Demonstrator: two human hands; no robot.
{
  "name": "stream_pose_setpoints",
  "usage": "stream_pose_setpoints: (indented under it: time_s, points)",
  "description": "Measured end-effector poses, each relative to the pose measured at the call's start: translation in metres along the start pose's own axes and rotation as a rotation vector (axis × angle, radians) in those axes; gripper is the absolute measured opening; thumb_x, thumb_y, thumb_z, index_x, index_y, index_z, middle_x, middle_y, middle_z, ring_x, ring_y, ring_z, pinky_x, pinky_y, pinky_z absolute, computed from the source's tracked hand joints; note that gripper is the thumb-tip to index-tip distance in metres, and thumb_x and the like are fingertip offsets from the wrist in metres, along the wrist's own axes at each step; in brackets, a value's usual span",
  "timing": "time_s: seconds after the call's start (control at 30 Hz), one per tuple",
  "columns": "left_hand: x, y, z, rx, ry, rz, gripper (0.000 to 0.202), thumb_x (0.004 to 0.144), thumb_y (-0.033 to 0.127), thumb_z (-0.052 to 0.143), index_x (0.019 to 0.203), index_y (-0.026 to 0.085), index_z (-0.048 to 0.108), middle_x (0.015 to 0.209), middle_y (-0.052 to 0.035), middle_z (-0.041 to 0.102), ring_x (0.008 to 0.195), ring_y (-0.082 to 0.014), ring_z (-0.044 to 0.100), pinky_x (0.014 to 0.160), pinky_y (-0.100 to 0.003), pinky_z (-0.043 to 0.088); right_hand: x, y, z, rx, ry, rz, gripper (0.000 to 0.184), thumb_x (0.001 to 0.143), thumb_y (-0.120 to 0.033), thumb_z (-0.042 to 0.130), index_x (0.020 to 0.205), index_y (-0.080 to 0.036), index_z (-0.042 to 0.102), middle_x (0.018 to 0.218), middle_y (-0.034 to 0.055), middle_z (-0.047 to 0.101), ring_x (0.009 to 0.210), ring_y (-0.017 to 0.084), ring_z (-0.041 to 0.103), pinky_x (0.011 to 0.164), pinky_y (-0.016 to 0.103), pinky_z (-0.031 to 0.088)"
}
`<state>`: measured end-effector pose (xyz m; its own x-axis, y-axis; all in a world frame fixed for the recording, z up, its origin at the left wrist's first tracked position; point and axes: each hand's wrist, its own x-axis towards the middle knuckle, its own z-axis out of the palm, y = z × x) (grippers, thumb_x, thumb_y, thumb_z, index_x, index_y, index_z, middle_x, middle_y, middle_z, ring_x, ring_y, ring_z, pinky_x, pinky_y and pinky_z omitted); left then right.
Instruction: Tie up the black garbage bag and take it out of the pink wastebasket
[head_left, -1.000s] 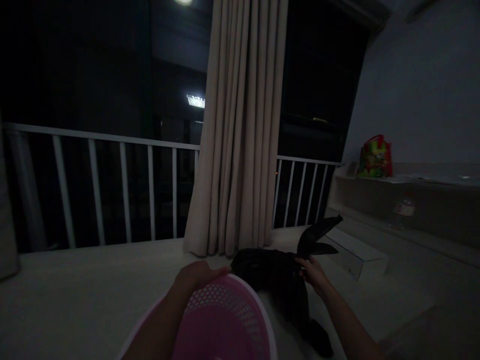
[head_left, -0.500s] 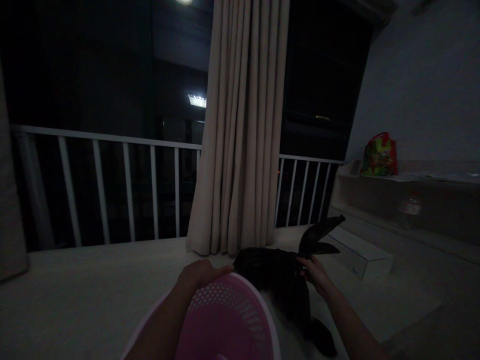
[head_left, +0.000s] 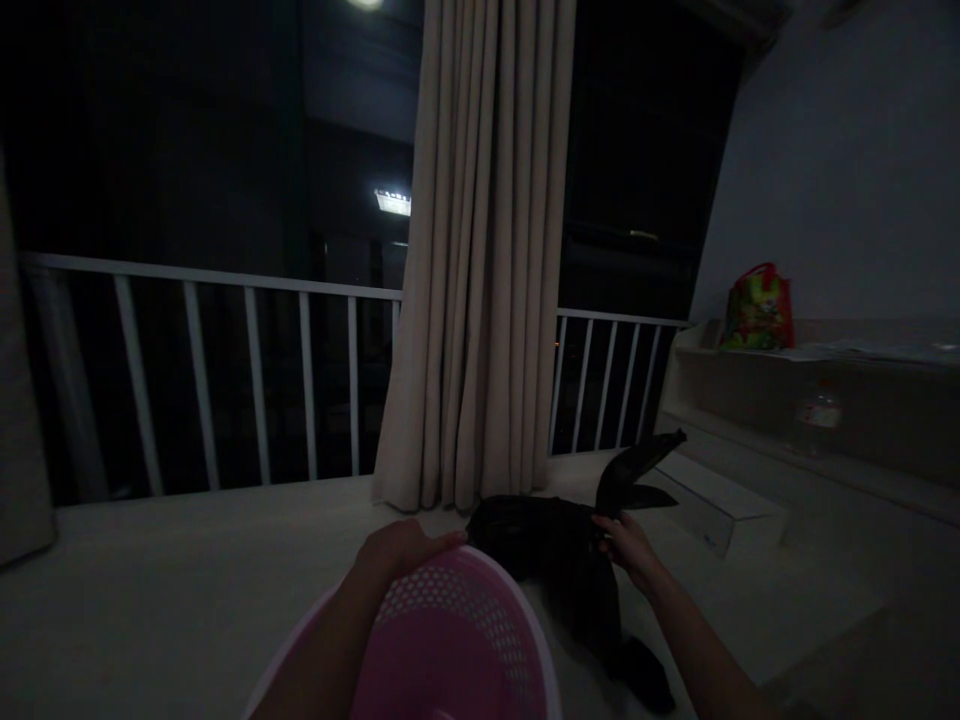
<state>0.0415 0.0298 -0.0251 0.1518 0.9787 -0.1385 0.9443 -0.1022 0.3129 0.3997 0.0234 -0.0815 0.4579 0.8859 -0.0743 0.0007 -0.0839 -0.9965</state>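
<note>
My left hand (head_left: 405, 548) grips the rim of a pink plastic basket (head_left: 439, 650) with a perforated wall, tilted so that its inside faces me. To the right of it, my right hand (head_left: 624, 543) is closed on a black plastic bag (head_left: 577, 570), pinching it just below its two upright, ear-like handle ends. The bag hangs slack and crumpled, close against the basket's far rim. The fingertips of my right hand are partly hidden in the dark folds.
Behind the pale surface (head_left: 187, 600) stand a beige curtain (head_left: 480, 250) and a white railing (head_left: 232, 285). At the right lie a white box (head_left: 720, 510), a shelf with a colourful bag (head_left: 759, 308), and a clear bottle (head_left: 817, 415) beneath it.
Almost nothing differs. Both hands keep their hold on the basket and the black bag, and the view has shifted very slightly.
</note>
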Motion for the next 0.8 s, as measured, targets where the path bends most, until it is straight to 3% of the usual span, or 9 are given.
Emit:
stream_pose_setpoints:
  time_s: [0.5, 0.8]
  points:
    - [0.003, -0.0034, 0.0025, 0.01, -0.002, -0.011, 0.076, 0.064, 0.077, 0.033, 0.089, 0.015, 0.069, 0.103, -0.0198, 0.066, 0.095, -0.0334, 0.061, 0.077, -0.04, 0.045, 0.0028, 0.0038, 0.0011, -0.019, -0.001, -0.023, 0.028, 0.068, -0.03, 0.061, 0.089, -0.018, 0.047, 0.057, -0.0042, 0.054, 0.036, 0.006, 0.046, 0.033, 0.016, 0.029]
    - [-0.003, 0.0005, -0.0029, -0.008, -0.021, -0.027, 0.092, 0.056, 0.087, 0.027, 0.094, 0.013, 0.067, 0.107, -0.021, 0.064, 0.097, -0.0352, 0.06, 0.08, -0.041, 0.044, -0.003, 0.0039, 0.0035, -0.019, -0.002, -0.011, 0.023, 0.071, -0.027, 0.058, 0.089, -0.017, 0.048, 0.058, -0.0043, 0.053, 0.037, 0.005, 0.045, 0.033, 0.015, 0.029]
